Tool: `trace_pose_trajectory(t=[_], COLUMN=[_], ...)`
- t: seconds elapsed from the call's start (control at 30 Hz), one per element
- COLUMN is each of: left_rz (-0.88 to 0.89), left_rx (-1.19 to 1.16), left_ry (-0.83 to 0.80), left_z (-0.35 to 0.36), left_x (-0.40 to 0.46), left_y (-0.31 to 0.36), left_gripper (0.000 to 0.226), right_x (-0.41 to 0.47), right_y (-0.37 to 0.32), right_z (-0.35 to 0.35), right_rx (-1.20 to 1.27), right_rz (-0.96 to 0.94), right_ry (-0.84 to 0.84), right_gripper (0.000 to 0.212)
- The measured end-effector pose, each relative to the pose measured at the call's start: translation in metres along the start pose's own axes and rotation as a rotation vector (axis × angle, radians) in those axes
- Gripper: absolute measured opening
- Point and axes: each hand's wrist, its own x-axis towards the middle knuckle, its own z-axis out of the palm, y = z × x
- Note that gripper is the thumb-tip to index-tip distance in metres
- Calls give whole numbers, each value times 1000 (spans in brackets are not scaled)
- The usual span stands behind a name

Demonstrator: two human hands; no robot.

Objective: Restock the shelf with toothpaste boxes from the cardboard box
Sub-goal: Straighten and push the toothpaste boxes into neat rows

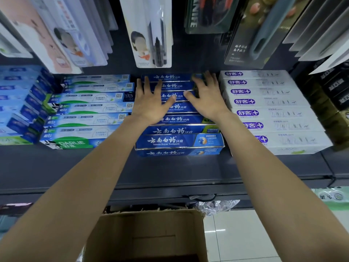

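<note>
Both hands, left hand (149,103) and right hand (205,97), lay open-fingered, gripping nothing, on the blue toothpaste stack (179,129), likely squaring it before reaching to the near cardboard box (151,233).

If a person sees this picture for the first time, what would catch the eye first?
Probably the two bare hands, left hand and right hand, spread flat on the dark blue toothpaste boxes at the middle of the shelf. Next, the open cardboard box below, between the forearms.
</note>
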Motion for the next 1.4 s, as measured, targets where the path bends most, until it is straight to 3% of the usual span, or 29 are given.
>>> trace_pose_trajectory(t=[0.1,0.23,0.3,0.37,0.43,0.53,0.7,0.83,0.97,1.03,1.13,1.4], left_rz=[80,226,342,436,476,474,501,460,376,298,233,225], left_rx=[31,-245,-286,-49,221,262,243,153,24,-37,-37,60], left_ry=[132,286,164,-22,-68,-29,-22,-27,-57,-99,-151,-192], left_z=[-7,-24,-26,-19,-4,5,5,3,-2,-5,-7,-1], left_x=[-13,-53,-84,-109,-115,-97,-81,-82,-79,-75,-70,-62], left_y=[4,4,-5,-16,-22,-17,-28,-26,-24,-21,-20,-18], left_gripper=[61,49,68,96,101,86,83,87,102,112,122,133], right_x=[-29,-104,-134,-146,-144,-131,-115,-116,-96,-89,-73,-54], right_y=[-1,4,6,8,10,6,4,9,8,7,7,4], right_z=[-18,-27,-20,-10,-2,6,4,1,-7,-9,-9,7], right_rx=[79,61,-19,-183,-315,-348,-211,105,142,235,356,239], right_rz=[-70,-209,-227,-228,-201,-106,-84,-41,2,54,124,94], right_ry=[20,-87,-117,-122,-84,-58,-90,-41,-121,-193,-134,-128], right_gripper=[58,72,82,85,75,69,74,81,98,93,77,65])
